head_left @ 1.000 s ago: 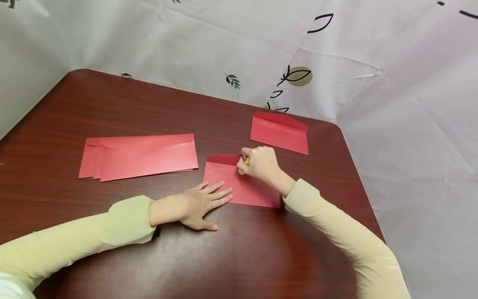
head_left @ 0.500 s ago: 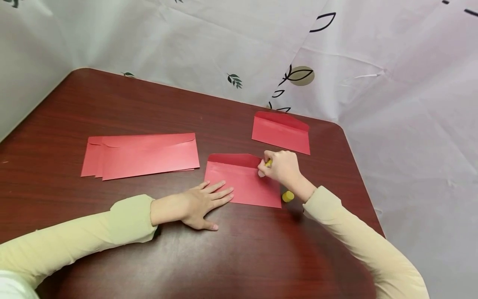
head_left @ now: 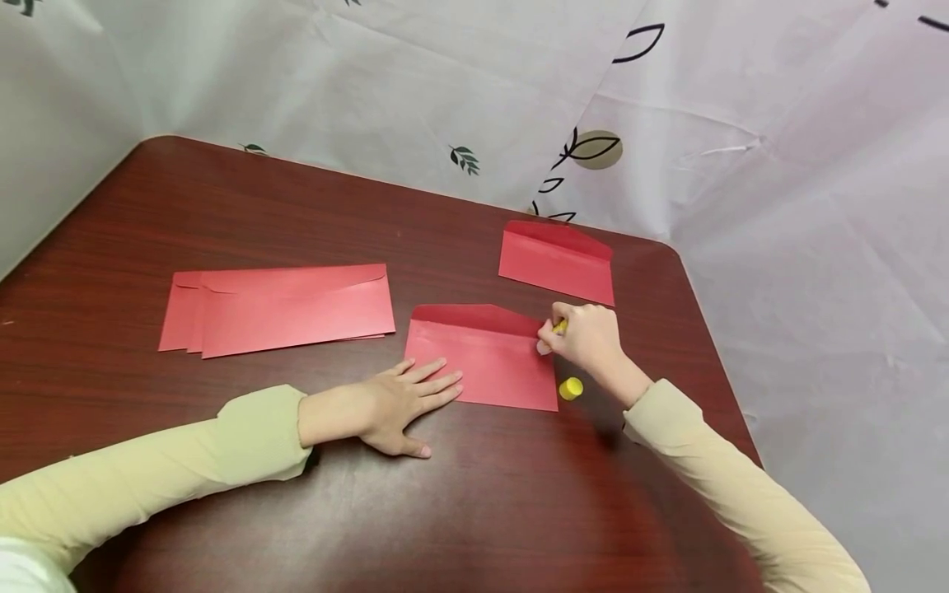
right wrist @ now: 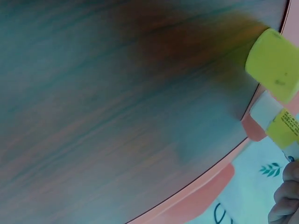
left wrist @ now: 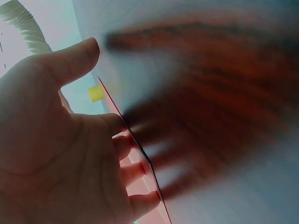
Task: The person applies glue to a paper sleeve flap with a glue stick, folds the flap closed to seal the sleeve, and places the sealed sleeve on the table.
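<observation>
A red envelope [head_left: 489,366] lies on the table with its flap [head_left: 463,315] folded back, away from the person. My left hand [head_left: 389,409] rests flat on its lower left corner, fingers spread and thumb on the tabletop. At the envelope's upper right corner, my right hand [head_left: 591,336] grips a yellow and white glue stick [right wrist: 281,125], tip down at the flap's right end. Its yellow cap [head_left: 571,389] stands on the table just right of the envelope. Most of the stick is hidden by the fingers in the head view.
Several overlapping red envelopes [head_left: 296,313] lie at the left. Another red envelope [head_left: 558,263], flap raised, is near the far right table edge. A patterned white sheet [head_left: 371,99] hangs behind the brown table [head_left: 311,206].
My right hand has slid the glue stick rightward along the flap, from its middle to its right end. The cap, previously hidden by the arm, now shows. The left hand has stayed put.
</observation>
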`<control>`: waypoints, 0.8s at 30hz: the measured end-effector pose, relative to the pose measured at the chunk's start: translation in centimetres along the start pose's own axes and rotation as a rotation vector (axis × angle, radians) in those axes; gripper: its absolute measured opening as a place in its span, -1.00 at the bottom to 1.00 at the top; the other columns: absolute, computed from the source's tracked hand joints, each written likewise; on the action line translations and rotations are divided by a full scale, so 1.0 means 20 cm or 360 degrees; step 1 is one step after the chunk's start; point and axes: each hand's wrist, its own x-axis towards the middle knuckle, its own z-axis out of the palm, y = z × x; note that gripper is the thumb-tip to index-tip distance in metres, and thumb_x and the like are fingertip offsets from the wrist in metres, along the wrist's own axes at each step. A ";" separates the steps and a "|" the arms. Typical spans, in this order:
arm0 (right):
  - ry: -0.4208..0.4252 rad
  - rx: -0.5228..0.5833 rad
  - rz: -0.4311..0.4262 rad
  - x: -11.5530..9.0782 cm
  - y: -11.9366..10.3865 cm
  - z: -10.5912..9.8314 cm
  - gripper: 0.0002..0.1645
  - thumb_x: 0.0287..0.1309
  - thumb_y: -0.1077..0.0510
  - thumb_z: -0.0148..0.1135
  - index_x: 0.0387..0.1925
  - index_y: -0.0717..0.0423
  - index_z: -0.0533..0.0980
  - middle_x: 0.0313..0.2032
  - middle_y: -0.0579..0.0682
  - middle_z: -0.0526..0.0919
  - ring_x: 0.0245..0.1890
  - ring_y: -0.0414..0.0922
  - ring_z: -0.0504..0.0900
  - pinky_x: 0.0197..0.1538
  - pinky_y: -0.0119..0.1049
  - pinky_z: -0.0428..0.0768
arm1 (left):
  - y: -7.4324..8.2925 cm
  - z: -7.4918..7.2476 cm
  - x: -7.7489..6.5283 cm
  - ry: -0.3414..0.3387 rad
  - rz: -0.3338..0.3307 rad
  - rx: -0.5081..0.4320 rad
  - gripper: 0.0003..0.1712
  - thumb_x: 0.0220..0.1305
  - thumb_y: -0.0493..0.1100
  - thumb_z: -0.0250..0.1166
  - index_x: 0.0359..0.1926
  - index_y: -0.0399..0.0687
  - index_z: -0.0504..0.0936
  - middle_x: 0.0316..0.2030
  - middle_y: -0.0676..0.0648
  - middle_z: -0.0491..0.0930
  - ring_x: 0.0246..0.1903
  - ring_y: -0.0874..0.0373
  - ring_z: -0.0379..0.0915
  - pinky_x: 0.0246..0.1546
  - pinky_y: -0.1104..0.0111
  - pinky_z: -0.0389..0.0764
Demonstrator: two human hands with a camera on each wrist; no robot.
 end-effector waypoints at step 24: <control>0.0066 0.0268 0.0089 -0.01 -0.01 0.03 -0.72 -0.01 0.14 0.21 -0.73 0.06 0.40 -0.86 -0.08 0.36 -0.81 -0.17 0.28 -0.66 -0.38 0.21 | 0.00 -0.01 0.01 -0.0010 0.0008 0.0045 0.01 0.19 0.30 0.21 0.50 0.03 0.02 0.52 0.03 -0.08 0.52 -0.04 -0.27 0.47 -0.02 -0.08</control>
